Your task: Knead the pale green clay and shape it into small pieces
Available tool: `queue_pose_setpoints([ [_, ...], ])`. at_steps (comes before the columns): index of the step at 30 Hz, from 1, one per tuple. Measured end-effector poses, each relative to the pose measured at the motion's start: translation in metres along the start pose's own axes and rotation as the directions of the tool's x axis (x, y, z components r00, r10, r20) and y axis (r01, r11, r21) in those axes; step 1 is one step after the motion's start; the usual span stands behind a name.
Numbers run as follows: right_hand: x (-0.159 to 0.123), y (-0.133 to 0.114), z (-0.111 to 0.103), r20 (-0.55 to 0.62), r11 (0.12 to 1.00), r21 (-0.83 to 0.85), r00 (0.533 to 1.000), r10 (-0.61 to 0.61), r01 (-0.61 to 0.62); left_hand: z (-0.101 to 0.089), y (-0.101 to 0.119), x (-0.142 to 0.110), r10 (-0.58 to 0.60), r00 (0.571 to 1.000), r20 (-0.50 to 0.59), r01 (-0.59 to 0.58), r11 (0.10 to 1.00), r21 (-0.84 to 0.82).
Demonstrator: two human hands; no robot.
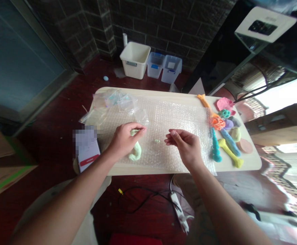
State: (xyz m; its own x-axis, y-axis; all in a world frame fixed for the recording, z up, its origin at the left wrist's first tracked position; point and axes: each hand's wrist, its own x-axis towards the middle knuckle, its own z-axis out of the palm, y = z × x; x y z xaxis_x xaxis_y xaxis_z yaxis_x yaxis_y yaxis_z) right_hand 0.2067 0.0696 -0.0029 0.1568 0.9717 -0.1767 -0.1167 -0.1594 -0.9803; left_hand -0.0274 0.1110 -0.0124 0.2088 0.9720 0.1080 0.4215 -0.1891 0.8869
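Observation:
Over the bubble wrap (181, 117), my left hand (124, 139) is closed, thumb and fingertips pinched together; whether anything small is between them I cannot make out. Just under it lies a curved pale green piece of modelling clay (135, 152), partly covered by the hand. My right hand (186, 146) is raised a little way to the right, its thumb pressed to the index finger and the other fingers curled; what it may pinch is too small to tell. Between the two hands, a tiny pale green beaded strip of clay (157, 140) rests on the wrap.
Coloured clay shapes crowd the table's right end, among them a yellow bone-like piece (230, 153), a teal twist (215, 146) and a pink form (225, 104). Clear plastic bags (123, 102) lie at back left, near a boxed item (88, 148). Bins (135, 64) stand behind.

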Motion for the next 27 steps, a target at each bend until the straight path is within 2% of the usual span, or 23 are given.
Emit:
queue_pose_setpoints([
  [4, -0.003, -0.002, -0.001, 0.001, 1.000, -0.013, 1.000, 0.013, -0.013, -0.001, -0.006, 0.002, 0.026, 0.997, -0.075, -0.017, 0.993, 0.115],
  [8, -0.002, 0.000, -0.005, 0.015, 0.999, -0.040, 1.000, -0.015, 0.016, 0.001, -0.011, 0.004, 0.145, 0.977, -0.157, -0.095, 0.953, 0.288],
  [12, 0.000, 0.004, -0.011, 0.055, 0.999, -0.037, 0.998, -0.001, 0.003, 0.005, -0.002, -0.001, 0.258, 0.944, -0.206, -0.154, 0.897, 0.414],
  [14, 0.000, 0.006, -0.013, 0.063, 0.999, -0.038, 0.998, 0.005, -0.003, 0.008, 0.005, -0.007, 0.306, 0.939, -0.157, -0.217, 0.881, 0.421],
  [17, -0.002, 0.005, -0.013, 0.061, 0.999, -0.046, 0.998, 0.025, -0.022, 0.016, 0.014, -0.014, 0.374, 0.927, 0.025, -0.355, 0.854, 0.380],
  [19, -0.003, 0.002, -0.012, 0.058, 0.997, -0.055, 0.997, 0.055, -0.052, 0.023, 0.017, -0.016, 0.387, 0.913, 0.126, -0.406, 0.844, 0.351],
  [22, -0.005, -0.001, -0.011, 0.059, 0.996, -0.075, 0.997, 0.057, -0.052, 0.029, 0.016, -0.014, 0.359, 0.916, 0.180, -0.400, 0.851, 0.340],
  [27, -0.004, 0.000, -0.012, 0.029, 0.986, -0.161, 0.999, -0.032, 0.037, 0.039, 0.013, -0.008, 0.312, 0.925, 0.217, -0.372, 0.864, 0.340],
])
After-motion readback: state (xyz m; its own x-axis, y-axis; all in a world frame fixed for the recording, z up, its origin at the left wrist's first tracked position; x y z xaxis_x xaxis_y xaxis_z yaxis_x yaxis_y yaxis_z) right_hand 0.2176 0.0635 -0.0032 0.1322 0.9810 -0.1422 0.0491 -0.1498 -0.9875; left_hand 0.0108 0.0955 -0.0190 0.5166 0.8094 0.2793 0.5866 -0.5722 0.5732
